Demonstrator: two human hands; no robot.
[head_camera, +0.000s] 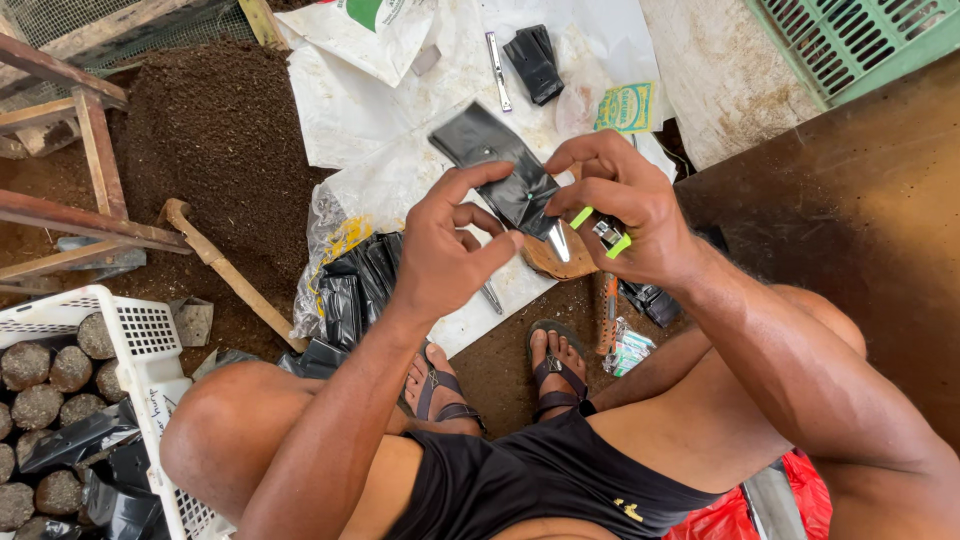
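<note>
Hands meet mid-frame over a flat black plastic bag (500, 165). The left hand (445, 250) pinches its lower edge between thumb and forefinger, the right hand (625, 205) nips the same corner with its fingertips while also gripping a small green-handled blade (590, 228). Under them sits a white sheet (400, 130) with another folded black bag (533, 62) near the top. Lower left, a white crate (140, 340) holds soil-filled bags, and dark soil (215, 130) is piled upper left.
</note>
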